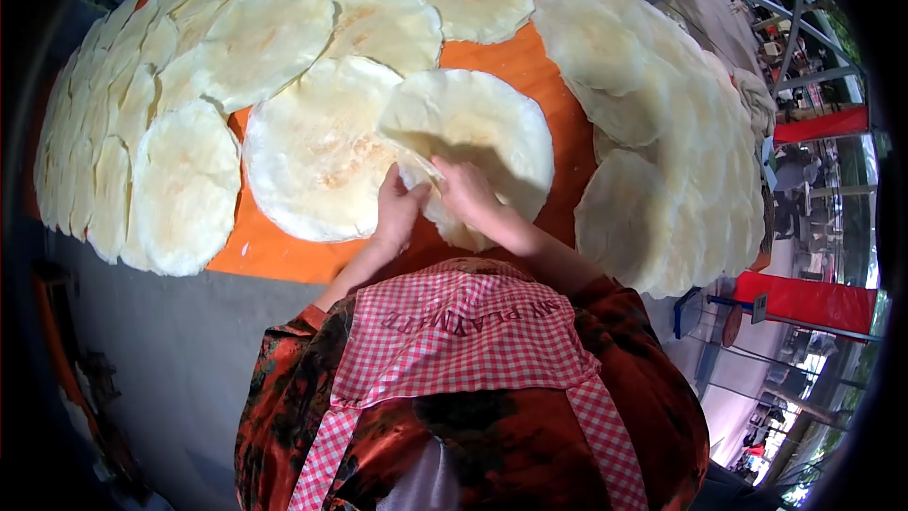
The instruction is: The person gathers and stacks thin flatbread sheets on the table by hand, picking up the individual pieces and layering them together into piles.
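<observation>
Head camera view: two bare hands meet at the lifted, folded left edge of a pale cream, thin, round sheet (501,123), which lies near the middle of an orange-covered desk (270,251) in front of the person wearing the camera. From the fingers, most of the sheet spreads away and to the right; being nearly circular, it shows no clear long axis, though the raised fold slants up and to the left. The right hand (465,194) is the nearer, reaching over the sheet with its fingers closed on the fold. The left hand (397,213) is just beside the same edge, thumb and fingers bent toward each other; whether they pinch the flap cannot be told, as the contact is partly hidden. A dark shadow falls across the sheet beyond the right hand.

Left of the sheet and partly under it lies a larger cream disc with a browned centre (303,151). Farther left of the sheet, overlapping rows of similar pale rounds (184,189) cover the desk; to its right, past a bare orange strip, spreads a layered bank of cream rounds (690,161). Nearer the person than the sheet are a pink-and-white checked apron (454,331) and grey floor (189,350). Far to the sheet's right hangs a red panel (804,303) amid indistinct clutter.
</observation>
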The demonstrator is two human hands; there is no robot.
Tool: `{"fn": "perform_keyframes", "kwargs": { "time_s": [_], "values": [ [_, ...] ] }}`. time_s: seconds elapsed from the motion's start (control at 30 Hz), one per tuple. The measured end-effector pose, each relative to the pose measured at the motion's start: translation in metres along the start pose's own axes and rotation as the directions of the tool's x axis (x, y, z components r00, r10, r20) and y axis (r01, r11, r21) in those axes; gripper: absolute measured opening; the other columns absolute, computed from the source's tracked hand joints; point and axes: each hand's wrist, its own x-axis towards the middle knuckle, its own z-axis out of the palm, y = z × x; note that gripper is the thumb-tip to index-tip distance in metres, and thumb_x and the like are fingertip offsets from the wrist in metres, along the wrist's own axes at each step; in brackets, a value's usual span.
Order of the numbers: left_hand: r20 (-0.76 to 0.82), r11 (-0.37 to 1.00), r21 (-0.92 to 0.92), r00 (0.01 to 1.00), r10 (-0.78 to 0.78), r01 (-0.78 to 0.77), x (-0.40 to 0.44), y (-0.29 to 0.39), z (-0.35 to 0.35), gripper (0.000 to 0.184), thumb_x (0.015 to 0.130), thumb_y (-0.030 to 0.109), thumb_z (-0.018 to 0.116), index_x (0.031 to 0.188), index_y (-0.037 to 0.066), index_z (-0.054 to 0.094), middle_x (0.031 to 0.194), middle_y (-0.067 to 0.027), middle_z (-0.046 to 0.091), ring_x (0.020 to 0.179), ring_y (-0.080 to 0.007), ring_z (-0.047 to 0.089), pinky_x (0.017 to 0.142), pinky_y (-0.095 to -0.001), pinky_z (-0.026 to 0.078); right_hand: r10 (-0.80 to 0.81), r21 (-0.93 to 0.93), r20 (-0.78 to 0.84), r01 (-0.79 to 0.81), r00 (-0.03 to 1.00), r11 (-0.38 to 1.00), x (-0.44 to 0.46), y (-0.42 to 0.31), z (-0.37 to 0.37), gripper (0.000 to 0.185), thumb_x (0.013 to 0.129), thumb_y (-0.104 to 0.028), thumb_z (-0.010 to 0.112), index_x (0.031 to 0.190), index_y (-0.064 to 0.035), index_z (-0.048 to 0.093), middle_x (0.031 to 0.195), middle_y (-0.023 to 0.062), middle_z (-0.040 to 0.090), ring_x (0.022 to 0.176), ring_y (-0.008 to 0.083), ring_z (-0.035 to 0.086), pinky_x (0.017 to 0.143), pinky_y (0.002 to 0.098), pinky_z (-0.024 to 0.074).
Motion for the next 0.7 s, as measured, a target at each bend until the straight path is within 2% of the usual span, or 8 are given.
{"fn": "perform_keyframes", "kwargs": {
  "time_s": [0.07, 0.2, 0.27, 0.4, 0.5, 0.53, 0.63, 0.7],
  "values": [
    [-0.081, 0.991, 0.066, 0.990, -0.115, 0.120, 0.002, 0.000, -0.003, 0.023, 0.088, 0.007, 0.060, 0.110, 0.001, 0.055, 0.094, -0.0084, 0.064, 0.084, -0.0165, 0.061, 0.074, -0.0293, 0.050, -0.003, -0.021, -0.022, 0.003, 1.000, 1.000, 0.008, 0.003, -0.011, 0.033, 0.078, 0.004, 0.055, 0.110, 0.0003, 0.061, 0.085, 0.0212, 0.065, 0.079, 0.0323, 0.064, 0.069, 0.0397, 0.0503],
    [-0.174, 0.991, 0.044, 0.977, -0.119, 0.129, 0.030, 0.018, -0.039, 0.018, 0.090, 0.010, 0.059, 0.106, 0.000, 0.060, 0.090, -0.0066, 0.066, 0.080, -0.0163, 0.063, 0.071, -0.0294, 0.051, 0.015, 0.416, -0.233, 0.086, 0.972, 0.905, 0.023, 0.058, -0.068, 0.011, 0.085, 0.001, 0.052, 0.089, 0.0022, 0.062, 0.078, 0.0080, 0.063, 0.071, 0.0162, 0.056, 0.067, 0.0297, 0.0467],
    [-0.204, 0.993, -0.008, 0.972, -0.115, 0.116, 0.038, 0.041, -0.074, 0.020, 0.090, 0.010, 0.059, 0.107, -0.001, 0.059, 0.094, -0.0083, 0.066, 0.085, -0.0175, 0.064, 0.074, -0.0295, 0.051, 0.218, 0.635, -0.172, -0.061, 0.961, 0.770, 0.016, 0.091, -0.134, 0.010, 0.085, -0.007, 0.055, 0.083, -0.0003, 0.062, 0.075, 0.0000, 0.060, 0.068, 0.0095, 0.053, 0.063, 0.0273, 0.0460],
    [-0.334, 0.998, 0.011, 0.941, -0.051, 0.058, 0.053, 0.060, -0.162, 0.017, 0.086, 0.008, 0.061, 0.100, -0.002, 0.061, 0.091, -0.0064, 0.066, 0.079, -0.0160, 0.062, 0.069, -0.0270, 0.049, 0.395, 0.542, -0.182, -0.243, 0.901, 0.805, -0.009, 0.160, -0.206, 0.011, 0.081, -0.014, 0.056, 0.077, -0.0043, 0.060, 0.063, -0.0038, 0.052, 0.058, 0.0058, 0.046, 0.050, 0.0267, 0.0373],
    [-0.411, 0.971, 0.205, 0.911, -0.026, 0.121, 0.047, 0.069, -0.197, 0.016, 0.083, 0.008, 0.061, 0.096, -0.002, 0.063, 0.089, -0.0063, 0.066, 0.077, -0.0163, 0.062, 0.068, -0.0269, 0.049, 0.223, 0.094, -0.269, -0.205, 0.937, 0.974, -0.011, 0.226, -0.205, 0.009, 0.077, -0.010, 0.056, 0.075, -0.0028, 0.059, 0.061, -0.0008, 0.050, 0.058, 0.0074, 0.046, 0.050, 0.0286, 0.0378],
    [-0.429, 0.969, 0.222, 0.903, -0.006, 0.111, 0.047, 0.067, -0.207, 0.017, 0.082, 0.008, 0.061, 0.096, -0.001, 0.063, 0.088, -0.0062, 0.066, 0.076, -0.0162, 0.062, 0.068, -0.0270, 0.049, 0.216, 0.230, -0.280, -0.153, 0.935, 0.961, -0.003, 0.210, -0.208, 0.007, 0.075, -0.005, 0.054, 0.076, -0.0008, 0.059, 0.061, 0.0022, 0.051, 0.060, 0.0081, 0.048, 0.054, 0.0305, 0.0403],
    [-0.482, 0.972, 0.204, 0.876, -0.004, 0.117, 0.045, 0.071, -0.215, 0.016, 0.080, 0.006, 0.061, 0.095, -0.001, 0.064, 0.087, -0.0062, 0.066, 0.076, -0.0164, 0.062, 0.069, -0.0282, 0.049, -0.083, -0.021, -0.195, 0.080, 0.977, 0.997, 0.051, 0.230, -0.208, 0.009, 0.076, -0.001, 0.053, 0.079, 0.0001, 0.061, 0.065, 0.0024, 0.056, 0.064, 0.0083, 0.051, 0.059, 0.0310, 0.0429],
    [-0.412, 0.981, 0.149, 0.910, -0.053, 0.125, 0.044, 0.075, -0.221, 0.022, 0.081, 0.005, 0.059, 0.103, -0.001, 0.061, 0.095, -0.0079, 0.066, 0.083, -0.0184, 0.063, 0.073, -0.0297, 0.050, 0.090, 0.275, -0.081, -0.064, 0.993, 0.959, 0.086, 0.159, -0.245, 0.009, 0.079, -0.002, 0.054, 0.081, 0.0004, 0.063, 0.069, 0.0024, 0.060, 0.067, 0.0095, 0.053, 0.063, 0.0298, 0.0442]
  ]
}}
